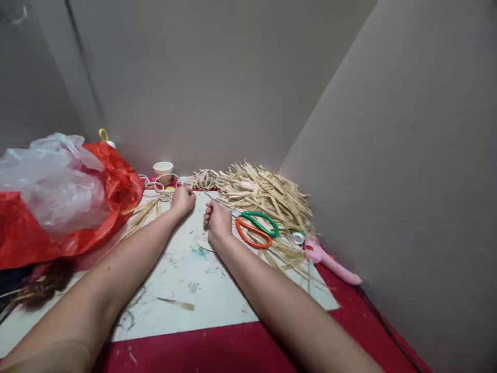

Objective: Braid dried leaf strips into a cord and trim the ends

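My left hand (184, 202) is closed in a fist over the far part of the white sheet (182, 280), beside some pale cord (165, 195). Whatever its fingers hold, if anything, is hidden. A short way to the right, my right hand (218, 220) is also closed, its fingers curled toward the left. A thin strip shows just above it, but I cannot tell whether the fingers grip it. Scissors (258, 228) with one green and one orange handle lie right beside this hand, blades partly behind it. Behind them spreads a heap of dry straw-coloured strips (267, 194).
Red and clear plastic bags (116, 181) bulge at the left. A paper cup (163, 171) stands near the back wall. On the right lies a pink glue gun (334, 267) with its dark cord on the red cloth (217, 349). One loose strip (178, 303) lies on the sheet.
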Available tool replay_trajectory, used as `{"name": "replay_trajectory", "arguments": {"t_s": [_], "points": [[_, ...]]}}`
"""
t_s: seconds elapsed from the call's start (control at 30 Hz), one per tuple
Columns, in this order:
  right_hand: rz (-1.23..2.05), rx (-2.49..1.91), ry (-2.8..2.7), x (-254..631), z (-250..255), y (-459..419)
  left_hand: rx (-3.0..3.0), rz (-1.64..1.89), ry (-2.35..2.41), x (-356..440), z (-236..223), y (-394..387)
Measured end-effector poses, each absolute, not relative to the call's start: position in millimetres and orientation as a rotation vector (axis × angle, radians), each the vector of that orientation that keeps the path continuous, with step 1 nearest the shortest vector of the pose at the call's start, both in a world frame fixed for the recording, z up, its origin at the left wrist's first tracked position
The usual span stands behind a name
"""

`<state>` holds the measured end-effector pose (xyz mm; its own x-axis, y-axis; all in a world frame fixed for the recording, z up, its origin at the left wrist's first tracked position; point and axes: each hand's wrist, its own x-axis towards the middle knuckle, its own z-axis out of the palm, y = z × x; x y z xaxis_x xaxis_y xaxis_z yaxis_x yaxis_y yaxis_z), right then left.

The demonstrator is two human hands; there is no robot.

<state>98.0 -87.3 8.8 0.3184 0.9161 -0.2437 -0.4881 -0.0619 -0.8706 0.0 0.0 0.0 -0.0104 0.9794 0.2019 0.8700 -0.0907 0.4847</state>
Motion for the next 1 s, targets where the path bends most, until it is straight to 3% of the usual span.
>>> {"name": "replay_trajectory", "arguments": {"t_s": [0.17,0.3,0.4,0.6,0.73,1.0], "points": [[1.256,-1.141,-0.466,102,56,-84,2.044,0.731,1.944,1,1,-3],[1.102,-1.102,-0.929,129,123,-90,2.049,0.765,1.928,2,0,1],[0.904,-1.269,-1.432,163,146,-99,2.025,0.778,1.927,2,-1,3],[0.193,-1.957,-2.284,232,87,-126,1.99,0.813,1.889,-1,-3,0],[-0.026,-2.09,-2.475,245,54,-136,1.945,0.868,1.862,-1,-5,-1],[-0.208,-2.156,-2.542,236,45,-130,1.874,0.805,1.996,-2,0,-8]]}}
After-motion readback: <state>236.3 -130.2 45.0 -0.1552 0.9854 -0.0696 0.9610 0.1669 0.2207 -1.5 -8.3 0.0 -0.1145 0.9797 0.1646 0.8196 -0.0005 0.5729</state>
